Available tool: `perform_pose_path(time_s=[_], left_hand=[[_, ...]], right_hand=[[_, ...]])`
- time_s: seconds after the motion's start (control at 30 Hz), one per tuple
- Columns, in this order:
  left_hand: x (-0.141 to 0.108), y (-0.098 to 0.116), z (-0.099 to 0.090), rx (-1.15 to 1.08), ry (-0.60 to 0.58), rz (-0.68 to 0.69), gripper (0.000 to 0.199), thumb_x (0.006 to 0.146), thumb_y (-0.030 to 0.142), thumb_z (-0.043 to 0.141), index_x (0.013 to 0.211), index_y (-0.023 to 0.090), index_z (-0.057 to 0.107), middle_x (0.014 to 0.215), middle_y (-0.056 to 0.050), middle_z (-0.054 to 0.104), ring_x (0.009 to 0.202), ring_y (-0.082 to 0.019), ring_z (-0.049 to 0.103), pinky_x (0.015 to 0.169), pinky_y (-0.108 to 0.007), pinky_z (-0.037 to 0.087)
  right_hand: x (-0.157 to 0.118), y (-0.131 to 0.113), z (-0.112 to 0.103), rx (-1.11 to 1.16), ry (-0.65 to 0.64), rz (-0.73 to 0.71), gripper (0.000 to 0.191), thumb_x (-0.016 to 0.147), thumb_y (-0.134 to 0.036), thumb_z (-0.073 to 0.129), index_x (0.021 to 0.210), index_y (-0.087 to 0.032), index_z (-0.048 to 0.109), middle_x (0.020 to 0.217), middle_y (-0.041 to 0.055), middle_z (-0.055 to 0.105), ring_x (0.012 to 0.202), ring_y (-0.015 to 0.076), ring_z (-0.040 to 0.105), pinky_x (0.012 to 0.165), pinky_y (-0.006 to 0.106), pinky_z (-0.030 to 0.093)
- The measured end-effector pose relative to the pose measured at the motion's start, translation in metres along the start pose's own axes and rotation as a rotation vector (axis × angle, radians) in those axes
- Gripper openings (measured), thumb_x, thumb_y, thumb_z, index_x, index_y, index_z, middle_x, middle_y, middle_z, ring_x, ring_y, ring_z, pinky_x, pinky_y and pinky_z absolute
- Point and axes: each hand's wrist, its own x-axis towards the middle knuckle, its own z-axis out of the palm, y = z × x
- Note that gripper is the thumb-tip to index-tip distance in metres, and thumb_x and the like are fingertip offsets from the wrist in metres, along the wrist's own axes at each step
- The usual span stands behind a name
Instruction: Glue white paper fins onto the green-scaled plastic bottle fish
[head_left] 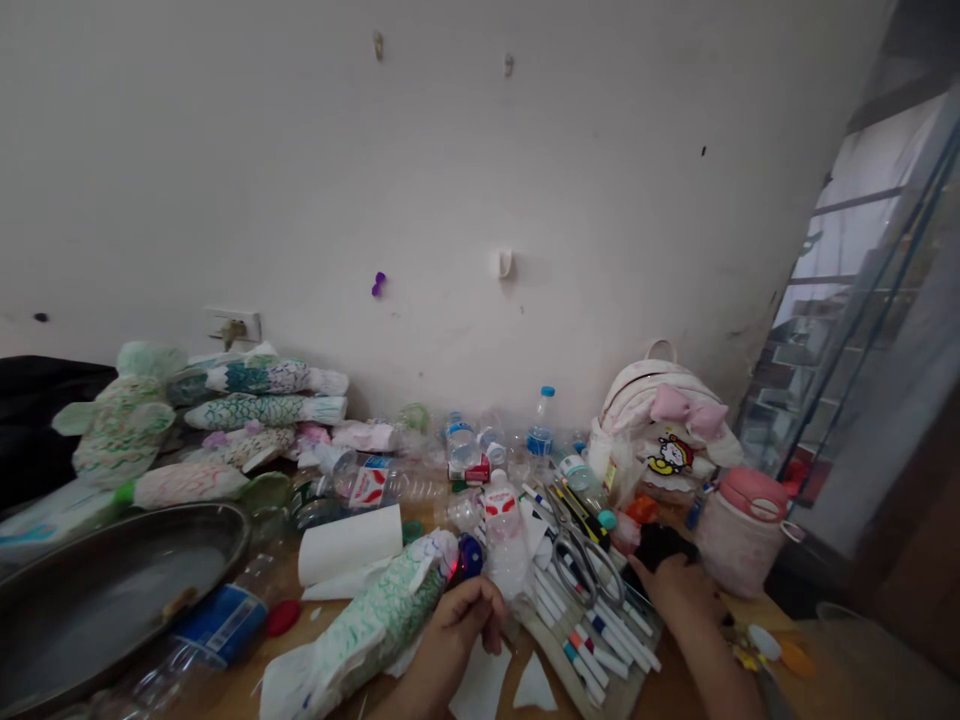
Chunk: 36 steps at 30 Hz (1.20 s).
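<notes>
My left hand (pixel 474 612) is curled at the table's front, thumb near the bent fingers; anything inside is hidden. Beside it lies a fish-shaped paper craft (pixel 375 615) with green scales drawn on white. A dark blue object (pixel 469 556) with a red glow lies just beyond my fingers. On the right, my right hand (pixel 675 582) reaches over a black soft-looking item (pixel 664 543), its fingertips hard to make out. Between my hands are grey-handled scissors (pixel 585 570), lying on several white marker pens (pixel 611 645). A clear plastic bottle (pixel 506 535) stands beside the pens.
A large dark oval tray (pixel 225 515) occupies the left, near a blue-labelled bottle (pixel 225 625). Behind are more fish crafts (pixel 266 410), a paper roll (pixel 351 545) and several bottles. A white backpack (pixel 637 390) and a pink-lidded cup (pixel 742 530) stand right. A wall (pixel 450 200) rises behind.
</notes>
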Motion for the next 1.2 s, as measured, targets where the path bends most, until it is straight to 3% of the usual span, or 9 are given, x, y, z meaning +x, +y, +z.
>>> perform_pose_path(time_s=[0.1, 0.23, 0.4, 0.57, 0.63, 0.73, 0.9, 1.07, 1.2], left_hand=[[-0.003, -0.003, 0.001, -0.022, 0.026, -0.021, 0.036, 0.067, 0.055, 0.066, 0.058, 0.02, 0.06, 0.05, 0.0, 0.052, 0.046, -0.014, 0.044, 0.052, -0.028, 0.031], [-0.004, -0.006, 0.002, -0.022, 0.034, -0.04, 0.037, 0.065, 0.055, 0.067, 0.056, 0.02, 0.06, 0.047, 0.001, 0.051, 0.045, -0.013, 0.043, 0.051, -0.027, 0.029], [-0.002, -0.011, 0.001, -0.033, 0.073, -0.052, 0.037, 0.063, 0.055, 0.067, 0.055, 0.02, 0.058, 0.045, 0.002, 0.048, 0.043, -0.012, 0.04, 0.049, -0.026, 0.026], [-0.002, -0.013, 0.002, -0.073, 0.104, -0.028, 0.035, 0.064, 0.053, 0.068, 0.055, 0.02, 0.058, 0.048, 0.002, 0.049, 0.043, -0.011, 0.04, 0.048, -0.027, 0.027], [-0.003, -0.014, 0.003, -0.078, 0.103, -0.02, 0.036, 0.065, 0.054, 0.067, 0.054, 0.021, 0.058, 0.047, 0.003, 0.048, 0.043, -0.011, 0.039, 0.048, -0.026, 0.027], [-0.004, -0.016, 0.004, -0.067, 0.091, -0.039, 0.037, 0.065, 0.055, 0.066, 0.055, 0.021, 0.058, 0.048, 0.002, 0.049, 0.043, -0.011, 0.037, 0.048, -0.026, 0.027], [-0.003, -0.017, 0.005, -0.064, 0.101, -0.074, 0.039, 0.062, 0.057, 0.067, 0.055, 0.021, 0.056, 0.05, 0.003, 0.049, 0.043, -0.01, 0.035, 0.047, -0.025, 0.026], [-0.003, -0.016, 0.006, -0.048, 0.123, -0.077, 0.035, 0.063, 0.053, 0.066, 0.055, 0.02, 0.056, 0.049, 0.003, 0.046, 0.042, -0.01, 0.035, 0.047, -0.025, 0.024], [-0.003, -0.018, 0.005, -0.045, 0.117, -0.088, 0.032, 0.063, 0.05, 0.065, 0.055, 0.021, 0.056, 0.051, 0.002, 0.048, 0.043, -0.01, 0.035, 0.047, -0.026, 0.024]], right_hand=[[-0.004, -0.021, -0.002, -0.034, 0.023, 0.089, 0.073, 0.081, -0.047, 0.051, 0.124, 0.011, 0.044, 0.114, 0.04, 0.051, 0.107, 0.0475, 0.052, 0.075, 0.054, 0.043], [-0.003, -0.029, -0.006, -0.039, 0.01, 0.106, 0.064, 0.077, -0.046, 0.055, 0.12, 0.002, 0.048, 0.117, 0.0359, 0.051, 0.111, 0.0457, 0.049, 0.075, 0.051, 0.042], [0.001, -0.019, -0.007, -0.021, -0.004, 0.09, 0.062, 0.079, -0.049, 0.048, 0.125, -0.007, 0.046, 0.121, 0.0309, 0.051, 0.112, 0.0454, 0.049, 0.076, 0.054, 0.041], [0.011, 0.003, -0.005, 0.043, 0.023, 0.028, 0.079, 0.081, -0.06, 0.038, 0.133, -0.001, 0.037, 0.12, 0.0325, 0.053, 0.108, 0.0448, 0.053, 0.077, 0.053, 0.045], [0.019, 0.014, -0.009, 0.074, 0.032, -0.054, 0.072, 0.085, -0.056, 0.029, 0.13, -0.003, 0.045, 0.119, 0.0299, 0.056, 0.11, 0.0412, 0.054, 0.084, 0.052, 0.044], [0.03, 0.027, -0.019, 0.127, 0.03, -0.192, 0.061, 0.088, -0.045, 0.02, 0.102, -0.009, 0.067, 0.117, 0.0227, 0.061, 0.114, 0.033, 0.053, 0.097, 0.041, 0.038], [0.037, 0.04, -0.019, 0.182, -0.006, -0.251, 0.068, 0.086, -0.051, 0.015, 0.078, -0.017, 0.073, 0.114, 0.0169, 0.066, 0.104, 0.0331, 0.059, 0.094, 0.042, 0.041], [0.041, 0.042, -0.007, 0.178, 0.013, -0.223, 0.063, 0.084, -0.046, 0.022, 0.09, -0.01, 0.073, 0.118, 0.0228, 0.063, 0.113, 0.0369, 0.054, 0.099, 0.048, 0.035], [0.039, 0.04, -0.01, 0.263, 0.05, -0.226, 0.067, 0.086, -0.044, 0.016, 0.102, -0.005, 0.068, 0.108, 0.0223, 0.067, 0.106, 0.0311, 0.059, 0.092, 0.038, 0.043]])
